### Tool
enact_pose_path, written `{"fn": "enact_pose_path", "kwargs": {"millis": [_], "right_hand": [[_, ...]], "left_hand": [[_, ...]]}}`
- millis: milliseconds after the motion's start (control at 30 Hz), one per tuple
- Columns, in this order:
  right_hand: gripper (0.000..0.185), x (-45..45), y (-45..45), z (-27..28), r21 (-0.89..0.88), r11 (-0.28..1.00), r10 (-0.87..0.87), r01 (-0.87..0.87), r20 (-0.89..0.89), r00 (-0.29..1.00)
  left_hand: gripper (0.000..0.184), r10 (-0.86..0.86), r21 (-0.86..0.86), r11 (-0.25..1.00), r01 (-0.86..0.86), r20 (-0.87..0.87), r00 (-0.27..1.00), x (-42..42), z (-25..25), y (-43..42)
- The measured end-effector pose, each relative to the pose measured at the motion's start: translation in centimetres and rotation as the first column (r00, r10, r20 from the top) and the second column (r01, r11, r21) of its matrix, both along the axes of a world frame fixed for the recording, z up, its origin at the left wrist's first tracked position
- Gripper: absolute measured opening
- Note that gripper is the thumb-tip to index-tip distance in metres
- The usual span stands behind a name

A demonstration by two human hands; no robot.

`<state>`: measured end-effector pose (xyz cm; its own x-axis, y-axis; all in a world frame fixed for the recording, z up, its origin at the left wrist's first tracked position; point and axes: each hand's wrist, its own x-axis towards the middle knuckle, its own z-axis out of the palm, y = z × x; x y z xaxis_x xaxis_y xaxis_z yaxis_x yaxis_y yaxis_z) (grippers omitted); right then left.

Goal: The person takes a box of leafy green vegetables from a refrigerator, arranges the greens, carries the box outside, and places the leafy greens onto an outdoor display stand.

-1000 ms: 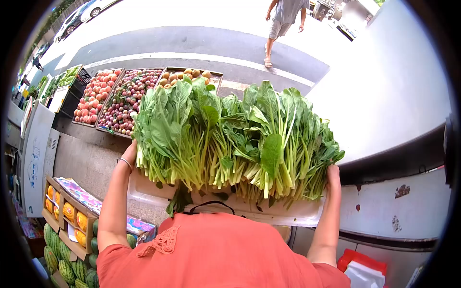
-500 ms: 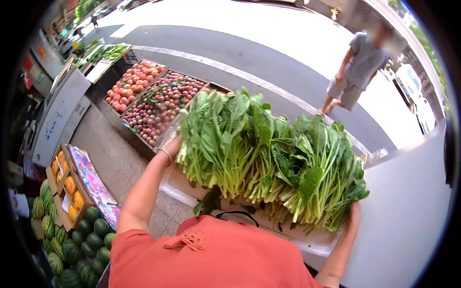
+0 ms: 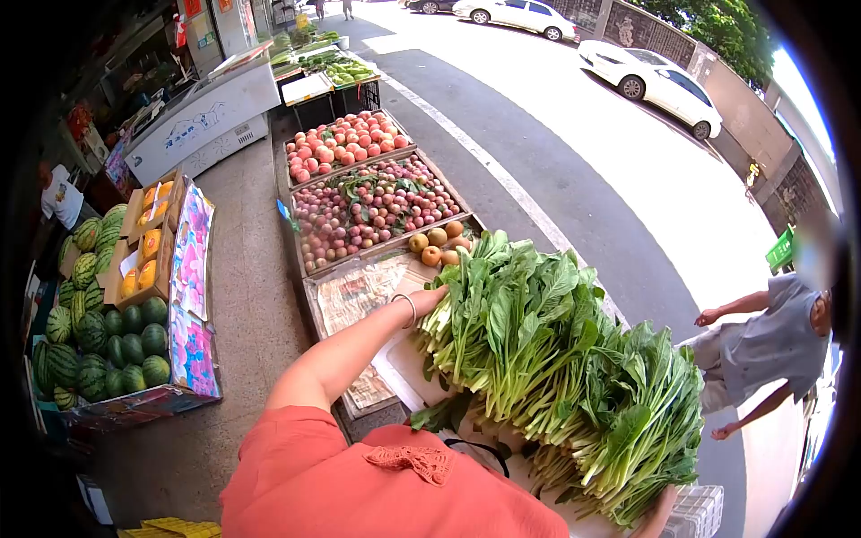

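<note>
A wide pile of leafy greens (image 3: 547, 341) with pale stems lies in front of my body, leaves pointing away from me. My left hand (image 3: 429, 303), with a bracelet on the wrist, grips the pile at its left end; its fingertips are partly hidden by leaves. At the lower right end my right hand (image 3: 662, 507) presses against the stems and leaves, most of its fingers hidden. Under the greens shows a white tray (image 3: 401, 369), with a few loose leaves (image 3: 441, 414) near my shirt.
Left of the greens are crates of brown round fruit (image 3: 437, 238), plums (image 3: 377, 204) and peaches (image 3: 345, 145). Watermelons (image 3: 92, 329) and boxed yellow fruit (image 3: 146, 249) stand farther left. A person in grey (image 3: 773, 341) is close on the right; a white crate (image 3: 698, 511) is lower right.
My view has turned, so the greens and both hands appear lower and farther right. More of the fruit crates shows. The person in grey is nearer, at the right edge.
</note>
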<state>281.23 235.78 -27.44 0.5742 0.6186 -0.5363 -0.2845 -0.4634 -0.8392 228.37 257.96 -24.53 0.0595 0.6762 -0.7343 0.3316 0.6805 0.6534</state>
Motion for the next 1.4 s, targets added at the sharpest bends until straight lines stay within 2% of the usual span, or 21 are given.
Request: {"fn": "enact_pose_path", "kwargs": {"millis": [33,133,167,267,367,400,433,500,567,633,667,700,767,800,900,967,1167,1300,1333,1367,1400], "right_hand": [[0.049,0.6,2.5,-1.0,-0.005,1.000,0.013,-0.013,0.003,1.000],[0.049,2.8,10.3,-3.7,-0.009,0.998,0.056,-0.056,0.005,0.998],[0.049,3.3,13.0,-6.7,-0.013,0.998,0.067,-0.067,-0.010,0.998],[0.049,5.6,16.9,-7.0,-0.018,0.998,0.061,-0.061,0.011,0.998],[0.049,7.3,19.9,-7.2,-0.010,0.999,0.049,-0.048,0.030,0.998],[0.049,8.7,21.9,-10.0,-0.011,0.998,0.055,-0.055,0.007,0.998],[0.049,9.5,22.8,-10.6,-0.010,0.999,0.046,-0.046,0.017,0.999],[0.049,11.9,25.6,-12.5,-0.003,0.999,0.046,-0.046,0.022,0.999],[0.049,14.9,28.5,-13.6,-0.008,0.999,0.049,-0.049,0.039,0.998],[0.049,17.9,31.1,-14.1,-0.009,0.998,0.054,-0.054,0.040,0.998],[0.049,19.4,32.7,-14.2,-0.020,0.998,0.057,-0.056,0.043,0.997],[0.049,21.2,34.6,-14.0,-0.019,0.998,0.057,-0.056,0.044,0.997],[0.049,24.4,38.2,-13.4,-0.024,0.997,0.070,-0.069,0.054,0.996],[0.049,25.9,40.0,-12.7,-0.029,0.997,0.078,-0.077,0.061,0.995],[0.049,29.3,44.8,-10.9,-0.043,0.994,0.107,-0.104,0.074,0.991],[0.049,31.6,47.8,-10.0,-0.040,0.993,0.115,-0.112,0.079,0.990],[0.049,33.8,60.2,-8.4,-0.070,0.982,0.179,-0.173,0.090,0.980],[0.049,33.7,72.8,-6.7,-0.079,0.971,0.234,-0.225,0.121,0.965],[0.049,33.1,75.0,-1.6,-0.096,0.968,0.244,-0.232,0.141,0.959],[0.049,32.6,77.9,-1.9,-0.103,0.963,0.262,-0.249,0.143,0.954],[0.049,32.4,80.4,-2.9,-0.105,0.959,0.277,-0.264,0.143,0.950]], "left_hand": [[0.057,0.074,0.113,0.991,-0.075,0.017,0.997,1.1,-1.9,1.9],[0.064,0.052,0.094,0.994,-0.048,-0.043,0.998,5.2,-3.9,9.5],[0.065,0.042,0.055,0.998,-0.039,-0.062,0.997,4.6,-8.2,12.4],[0.053,0.035,-0.015,0.999,-0.034,0.099,0.995,8.2,-9.2,16.0],[0.057,0.029,0.007,0.999,-0.031,0.221,0.975,11.5,-8.9,17.9],[0.059,0.049,0.034,0.998,-0.052,0.078,0.996,10.6,-13.8,21.1],[0.063,0.044,0.038,0.998,-0.048,0.112,0.993,11.4,-14.6,21.8],[0.065,-0.031,0.163,0.985,0.054,-0.142,0.989,13.3,-16.5,23.7],[0.065,0.018,0.092,0.996,-0.011,-0.074,0.997,16.3,-18.4,25.7],[0.063,-0.027,0.209,0.973,0.100,-0.324,0.946,18.4,-19.3,27.9],[0.062,0.110,0.061,0.993,-0.106,-0.070,0.991,21.7,-14.2,26.9],[0.062,0.109,0.063,0.992,-0.105,-0.062,0.992,22.8,-15.7,28.6],[0.061,-0.010,0.195,0.979,0.059,-0.242,0.970,24.2,-18.1,31.8],[0.060,0.052,0.118,0.992,-0.045,-0.056,0.997,25.0,-17.3,32.5],[0.060,0.166,0.056,0.985,-0.161,-0.116,0.979,25.4,-17.1,34.7],[0.059,0.100,0.138,0.988,-0.076,-0.178,0.979,24.2,-20.4,37.7],[0.058,0.212,0.147,0.970,-0.192,-0.134,0.968,23.3,-16.7,46.0],[0.056,0.315,0.179,0.941,-0.287,-0.162,0.935,23.0,-10.7,55.3],[0.056,0.348,0.124,0.933,-0.337,-0.082,0.934,22.4,-4.7,55.7],[0.056,0.389,0.104,0.917,-0.384,-0.031,0.921,22.1,-3.2,57.7],[0.056,0.354,0.149,0.932,-0.331,-0.168,0.920,21.8,-3.3,59.5]]}}
